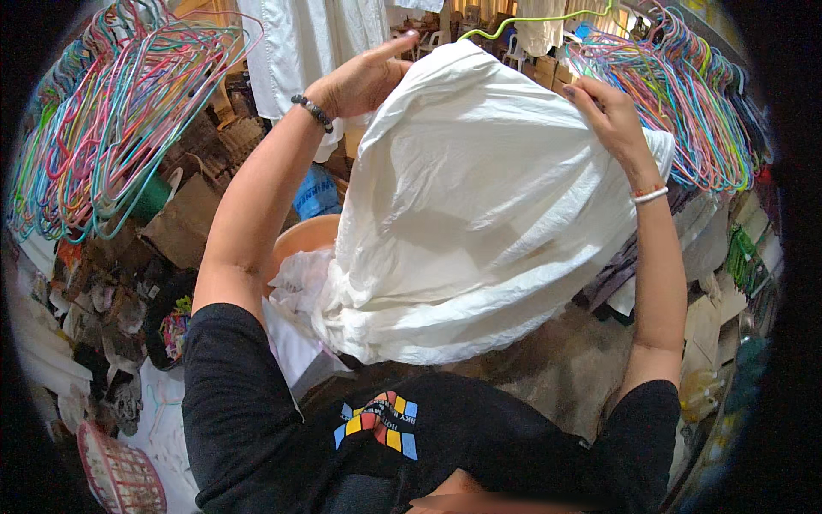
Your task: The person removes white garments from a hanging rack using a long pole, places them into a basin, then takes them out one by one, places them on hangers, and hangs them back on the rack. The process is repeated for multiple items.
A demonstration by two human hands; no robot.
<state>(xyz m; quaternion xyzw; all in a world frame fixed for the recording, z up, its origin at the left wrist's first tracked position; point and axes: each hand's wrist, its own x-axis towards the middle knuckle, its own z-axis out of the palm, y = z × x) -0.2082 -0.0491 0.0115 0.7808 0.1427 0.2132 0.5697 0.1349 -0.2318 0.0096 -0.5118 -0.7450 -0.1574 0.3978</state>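
A large white cloth garment [475,193] hangs spread and creased before my chest, its lower edge bunched at the left. My left hand [366,74] is at its upper left edge, thumb side raised; the fabric hides some of the fingers, so its grip is unclear. On the upper right, my right hand [603,119] pinches the cloth between thumb and bent fingers. From the top of the garment a lime-green wire [539,20], apparently part of a hanger, runs up to the right.
Thick bunches of coloured hangers hang at the left [115,128] and right [681,109]. White garments [314,51] hang ahead. An orange basin [302,234] with white cloth stands below my left forearm. A pink basket [122,472] is at lower left.
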